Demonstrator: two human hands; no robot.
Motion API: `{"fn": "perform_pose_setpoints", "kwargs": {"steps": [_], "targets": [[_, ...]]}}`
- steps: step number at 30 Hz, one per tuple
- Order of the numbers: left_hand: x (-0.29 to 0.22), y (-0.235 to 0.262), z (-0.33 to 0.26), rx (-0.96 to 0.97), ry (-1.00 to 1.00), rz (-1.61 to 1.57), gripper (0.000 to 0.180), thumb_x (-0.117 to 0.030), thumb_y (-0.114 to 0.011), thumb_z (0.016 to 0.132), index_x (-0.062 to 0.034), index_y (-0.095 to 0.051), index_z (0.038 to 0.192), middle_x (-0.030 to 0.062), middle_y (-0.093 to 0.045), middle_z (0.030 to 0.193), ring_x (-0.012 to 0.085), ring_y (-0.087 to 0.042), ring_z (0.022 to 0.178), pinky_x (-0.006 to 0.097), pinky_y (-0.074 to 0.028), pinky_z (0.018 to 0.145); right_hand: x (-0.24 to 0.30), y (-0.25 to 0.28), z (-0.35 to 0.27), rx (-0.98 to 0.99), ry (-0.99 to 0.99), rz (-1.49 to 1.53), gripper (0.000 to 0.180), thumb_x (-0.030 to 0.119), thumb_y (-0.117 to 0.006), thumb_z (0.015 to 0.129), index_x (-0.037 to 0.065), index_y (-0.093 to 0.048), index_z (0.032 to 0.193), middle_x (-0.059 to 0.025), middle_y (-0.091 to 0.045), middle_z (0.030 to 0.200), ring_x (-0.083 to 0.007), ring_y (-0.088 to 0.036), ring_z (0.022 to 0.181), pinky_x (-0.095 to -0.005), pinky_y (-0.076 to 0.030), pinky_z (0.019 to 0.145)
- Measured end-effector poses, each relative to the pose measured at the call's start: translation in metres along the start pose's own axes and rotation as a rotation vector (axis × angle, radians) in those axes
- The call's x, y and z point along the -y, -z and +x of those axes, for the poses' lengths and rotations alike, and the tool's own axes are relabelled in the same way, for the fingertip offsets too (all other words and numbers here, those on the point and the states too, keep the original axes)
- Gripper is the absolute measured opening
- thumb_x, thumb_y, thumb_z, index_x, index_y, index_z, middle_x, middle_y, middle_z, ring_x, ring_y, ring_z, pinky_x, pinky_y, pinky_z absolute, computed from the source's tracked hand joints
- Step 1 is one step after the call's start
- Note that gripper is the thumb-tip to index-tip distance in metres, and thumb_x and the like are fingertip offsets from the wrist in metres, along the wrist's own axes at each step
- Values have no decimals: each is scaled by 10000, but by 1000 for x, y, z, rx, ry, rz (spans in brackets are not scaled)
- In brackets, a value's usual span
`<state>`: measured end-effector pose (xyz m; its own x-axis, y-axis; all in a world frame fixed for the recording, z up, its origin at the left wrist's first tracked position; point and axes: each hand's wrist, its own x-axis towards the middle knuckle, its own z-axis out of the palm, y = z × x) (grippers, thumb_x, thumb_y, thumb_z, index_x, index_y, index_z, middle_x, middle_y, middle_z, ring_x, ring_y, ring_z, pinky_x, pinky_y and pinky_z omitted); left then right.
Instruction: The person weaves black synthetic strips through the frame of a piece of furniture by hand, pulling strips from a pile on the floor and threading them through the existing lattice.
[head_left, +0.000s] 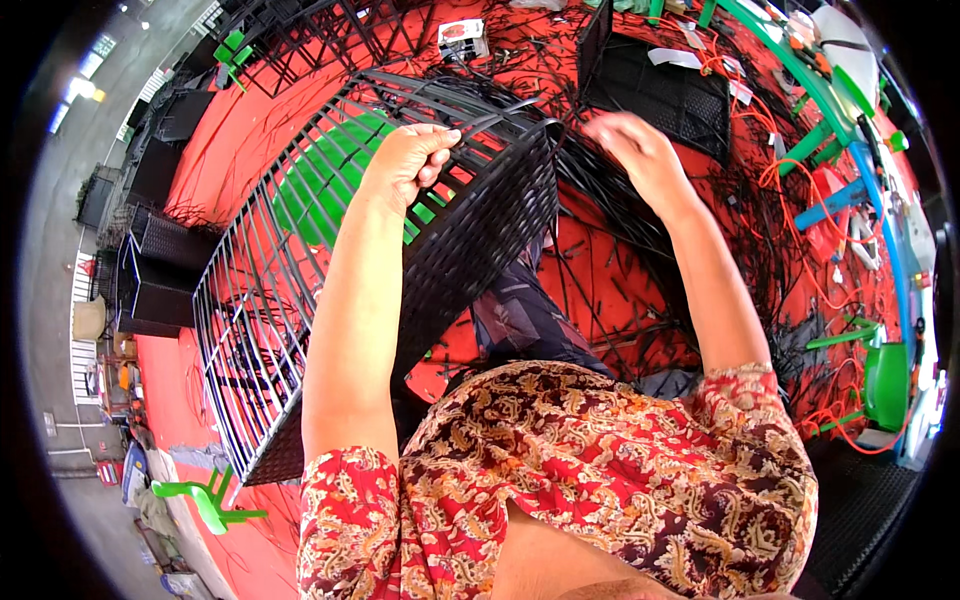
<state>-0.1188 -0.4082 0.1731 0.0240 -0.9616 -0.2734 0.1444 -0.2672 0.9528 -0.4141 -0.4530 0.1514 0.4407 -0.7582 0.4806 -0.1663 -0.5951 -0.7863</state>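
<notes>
Over red flooring [230, 130], a dark strip [497, 115] runs rightward from the left grip [414, 160].

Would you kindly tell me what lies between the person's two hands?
In the head view, a corner of the black woven frame and a thin dark strip lie between the left hand and the right hand.

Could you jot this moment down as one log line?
left hand: closed on dark strip | right hand: blurred, grasp unclear | black woven frame: slats showing behind left hand | red floor: littered
</notes>
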Motion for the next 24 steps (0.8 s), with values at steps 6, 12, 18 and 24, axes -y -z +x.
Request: {"fn": "perform_pose_setpoints", "kwargs": {"steps": [6, 12, 18, 24], "targets": [[-3, -8, -5, -38, -56, 41, 103, -119, -633, 773, -27, -594, 793, -17, -476, 515, 42, -325, 346, 190, -208, 322, 29, -55, 99, 408, 331, -523, 336, 373, -440, 899, 182, -575, 1139, -134, -354, 1340, -311, -275, 1267, -419, -218, 1039], [1, -7, -5, -5, -98, 23, 105, -115, -625, 772, -14, -597, 783, -14, -468, 518, 50, -310, 343, 207, -194, 327, 29, -63, 144, 945, 262, -670, 453, 473, -397, 887, 141, -582, 1135, -165, -304, 1383, -351, -184, 1306, -443, -175, 1053], [-3, -15, -10, -3, -82, 29, 111, -111, -618, 801, -36, -549, 757, -31, -442, 523, 31, -310, 347, 175, -202, 311, 29, -61, 151, 1085, 73, -642, 465, 518, -440, 854, 135, -600, 1063, -183, -265, 1400, -350, -108, 1331, -474, -109, 1061], [0, -14, -7, 11, -96, 34, 102, -122, -640, 764, -28, -603, 767, -8, -476, 520, 65, -335, 355, 221, -222, 340, 21, -58, 140, 1048, 108, -608, 558, 587, -378, 846, 133, -590, 1091, -196, -228, 1411, -383, -60, 1330, -505, -65, 1061]]}}
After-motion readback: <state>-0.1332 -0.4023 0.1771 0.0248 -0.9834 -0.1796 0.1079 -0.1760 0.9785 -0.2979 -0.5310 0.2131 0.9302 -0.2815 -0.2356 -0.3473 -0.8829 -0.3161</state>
